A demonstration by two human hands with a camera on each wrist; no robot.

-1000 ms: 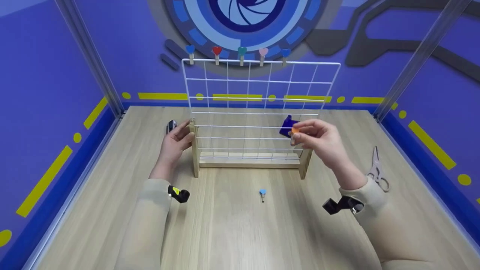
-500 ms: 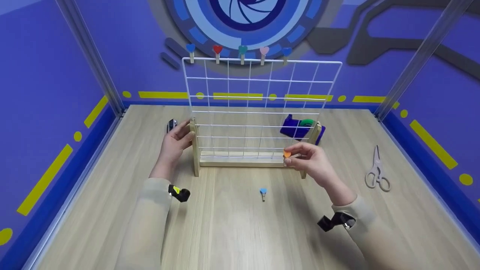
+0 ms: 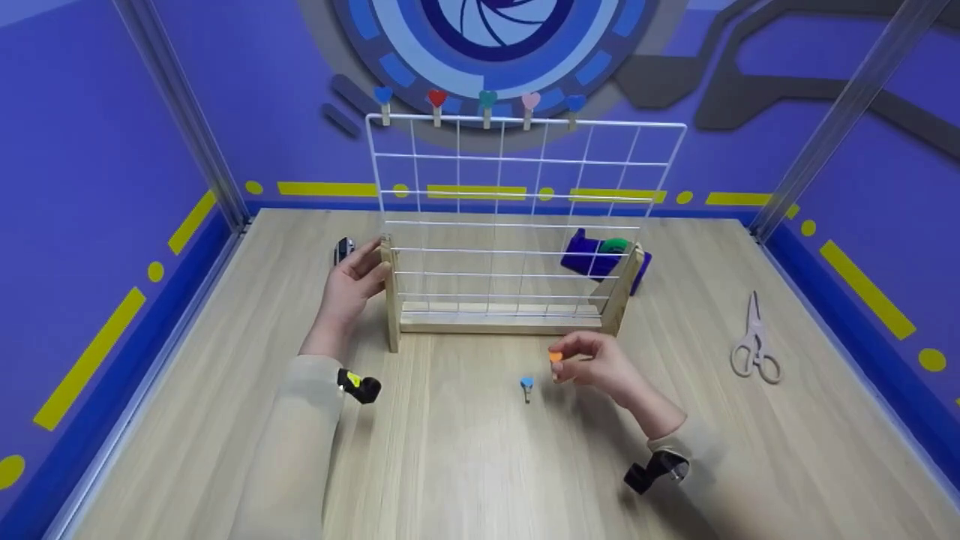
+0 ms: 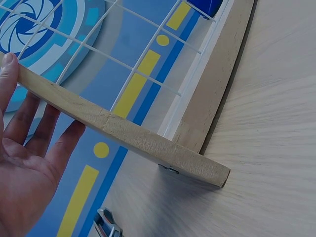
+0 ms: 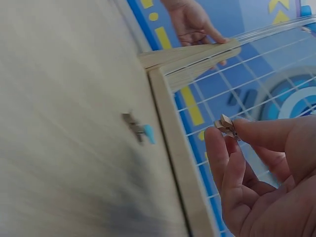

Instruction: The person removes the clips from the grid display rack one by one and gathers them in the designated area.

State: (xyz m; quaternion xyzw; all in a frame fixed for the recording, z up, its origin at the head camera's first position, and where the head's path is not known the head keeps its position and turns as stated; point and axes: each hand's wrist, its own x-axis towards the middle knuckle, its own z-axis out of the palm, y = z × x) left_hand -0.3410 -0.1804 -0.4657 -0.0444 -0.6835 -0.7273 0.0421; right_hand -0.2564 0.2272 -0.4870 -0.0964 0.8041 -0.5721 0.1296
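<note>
My right hand [image 3: 596, 367] pinches a small wooden clothespin with an orange heart [image 3: 555, 358] between thumb and fingers, above the table in front of the rack. In the right wrist view the wooden legs of this clothespin [image 5: 226, 125] stick out past the fingertips. A clothespin with a light blue heart [image 3: 526, 385] lies on the table just left of that hand. My left hand [image 3: 345, 292] grips the left wooden post [image 4: 98, 118] of the rack, thumb on one side and fingers on the other. Several heart clothespins, including a red one [image 3: 437, 99], are clipped along the white wire grid's top.
Behind the rack's right side stands a dark blue tape dispenser [image 3: 583, 255] with a green roll [image 3: 615, 245]. Scissors [image 3: 755, 349] lie on the table at the right. A small dark and silver object [image 3: 343, 249] sits behind my left hand. Blue panels enclose the table.
My right hand has come down and toward me from the grid's right side, carrying the orange heart clothespin close to the light blue one. The left hand stays on the post.
</note>
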